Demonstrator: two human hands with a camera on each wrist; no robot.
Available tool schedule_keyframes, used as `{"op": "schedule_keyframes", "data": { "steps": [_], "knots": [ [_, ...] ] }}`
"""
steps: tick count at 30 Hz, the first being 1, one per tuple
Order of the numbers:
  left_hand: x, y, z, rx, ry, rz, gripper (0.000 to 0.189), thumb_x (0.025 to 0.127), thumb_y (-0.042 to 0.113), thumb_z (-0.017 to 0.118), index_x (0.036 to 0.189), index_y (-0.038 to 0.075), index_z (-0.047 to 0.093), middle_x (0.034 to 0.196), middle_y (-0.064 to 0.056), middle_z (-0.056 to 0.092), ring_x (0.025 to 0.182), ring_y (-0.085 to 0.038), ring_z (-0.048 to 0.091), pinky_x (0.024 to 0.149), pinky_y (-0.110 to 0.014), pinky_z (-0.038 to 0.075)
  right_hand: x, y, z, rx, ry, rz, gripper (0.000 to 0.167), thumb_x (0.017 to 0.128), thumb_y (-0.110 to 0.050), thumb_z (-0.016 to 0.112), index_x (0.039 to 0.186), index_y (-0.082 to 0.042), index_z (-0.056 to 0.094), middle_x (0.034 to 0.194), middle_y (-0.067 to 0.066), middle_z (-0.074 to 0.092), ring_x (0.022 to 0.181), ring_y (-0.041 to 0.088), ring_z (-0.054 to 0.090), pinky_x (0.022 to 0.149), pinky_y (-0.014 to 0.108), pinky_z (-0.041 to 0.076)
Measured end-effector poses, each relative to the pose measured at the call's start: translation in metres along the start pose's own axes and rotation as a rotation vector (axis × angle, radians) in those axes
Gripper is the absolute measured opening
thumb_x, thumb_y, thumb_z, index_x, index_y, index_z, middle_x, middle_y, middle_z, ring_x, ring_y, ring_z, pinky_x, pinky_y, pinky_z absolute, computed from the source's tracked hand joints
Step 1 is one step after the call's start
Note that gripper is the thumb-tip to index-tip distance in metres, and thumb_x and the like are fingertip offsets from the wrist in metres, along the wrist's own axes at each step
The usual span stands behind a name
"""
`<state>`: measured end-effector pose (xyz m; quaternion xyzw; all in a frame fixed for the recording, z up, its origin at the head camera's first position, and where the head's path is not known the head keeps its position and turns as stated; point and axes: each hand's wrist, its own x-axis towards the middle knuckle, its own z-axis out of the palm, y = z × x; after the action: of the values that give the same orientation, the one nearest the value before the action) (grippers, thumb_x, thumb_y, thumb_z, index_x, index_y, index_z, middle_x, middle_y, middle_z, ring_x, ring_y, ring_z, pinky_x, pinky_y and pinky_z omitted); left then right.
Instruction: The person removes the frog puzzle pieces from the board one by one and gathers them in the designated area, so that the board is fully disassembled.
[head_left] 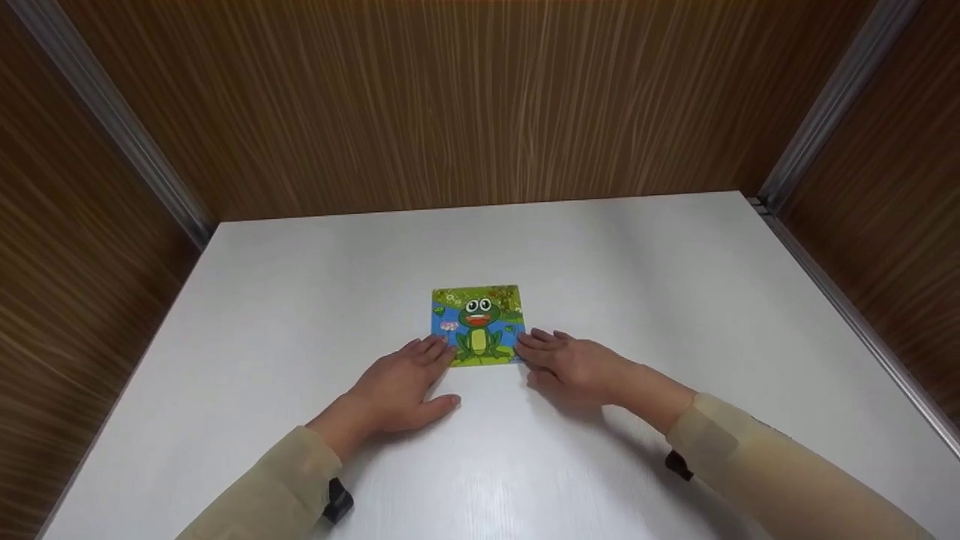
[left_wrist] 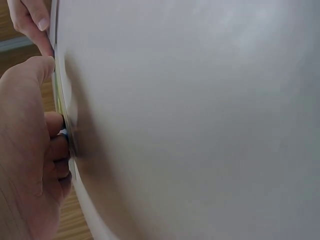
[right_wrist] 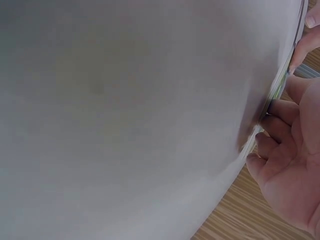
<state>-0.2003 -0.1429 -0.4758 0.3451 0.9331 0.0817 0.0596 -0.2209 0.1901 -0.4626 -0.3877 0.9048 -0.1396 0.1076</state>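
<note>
A square picture card (head_left: 478,330) with a cartoon frog on a green and blue background lies flat on the white table (head_left: 480,465), frog upright as seen from the head view. My left hand (head_left: 401,382) rests at its lower left edge, fingertips on the border and thumb spread out over the tabletop. At the lower right edge, the fingers of my right hand (head_left: 577,367) touch the opposite border. Seen from the left wrist, the left hand (left_wrist: 30,130) is at the card's thin edge; the right wrist view shows the right hand (right_wrist: 290,140) there too.
Brown wood-grain panels (head_left: 480,105) stand behind the table and at both sides. Metal strips (head_left: 840,105) run along the corners where the panels meet. Light sleeves (head_left: 277,487) cover both forearms, with a dark strap piece (head_left: 339,501) below the left cuff.
</note>
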Motion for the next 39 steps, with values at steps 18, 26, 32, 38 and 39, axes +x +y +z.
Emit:
{"op": "schedule_keyframes", "data": {
  "steps": [18,26,32,38,39],
  "knots": [
    [-0.007,0.035,0.004,0.011,-0.013,0.101,0.079,0.107,0.059,0.04,0.162,0.003,0.042,0.167,-0.017,0.039,0.157,-0.029,0.032,0.128,-0.042,0.024,-0.045,-0.003,0.002,0.015,0.008,0.013,0.055,0.111,-0.028,0.056,0.161,-0.006,0.046,0.166,0.009,0.042,0.154,0.034,0.038,0.121,0.058,0.034],
    [-0.013,0.045,0.006,0.002,-0.02,0.131,0.077,0.108,0.059,0.039,0.163,0.006,0.041,0.167,-0.015,0.038,0.158,-0.026,0.031,0.128,-0.041,0.024,-0.062,-0.008,0.004,0.015,0.009,0.012,0.056,0.111,-0.03,0.057,0.16,-0.007,0.047,0.166,0.007,0.043,0.154,0.032,0.038,0.12,0.057,0.035],
    [-0.018,0.051,0.006,0.003,-0.024,0.148,0.078,0.108,0.061,0.037,0.164,0.007,0.04,0.168,-0.013,0.036,0.158,-0.024,0.029,0.128,-0.039,0.022,-0.071,-0.012,0.005,-0.003,0.008,-0.003,0.056,0.111,-0.03,0.057,0.16,-0.005,0.047,0.165,0.009,0.044,0.154,0.032,0.039,0.12,0.057,0.036],
    [-0.023,0.056,0.008,0.015,-0.027,0.162,0.077,0.108,0.061,0.037,0.164,0.008,0.042,0.167,-0.011,0.039,0.158,-0.024,0.031,0.128,-0.039,0.023,-0.081,-0.018,0.006,-0.016,0.006,-0.026,0.056,0.112,-0.032,0.055,0.159,-0.003,0.047,0.164,0.011,0.045,0.152,0.033,0.042,0.118,0.059,0.038],
    [-0.024,0.057,0.008,0.015,-0.026,0.166,0.077,0.108,0.061,0.037,0.163,0.008,0.042,0.167,-0.011,0.039,0.158,-0.024,0.031,0.128,-0.039,0.023,-0.082,-0.019,0.006,-0.016,0.003,-0.024,0.056,0.112,-0.033,0.055,0.16,-0.004,0.047,0.164,0.01,0.045,0.152,0.033,0.041,0.118,0.058,0.038]
  ]
}}
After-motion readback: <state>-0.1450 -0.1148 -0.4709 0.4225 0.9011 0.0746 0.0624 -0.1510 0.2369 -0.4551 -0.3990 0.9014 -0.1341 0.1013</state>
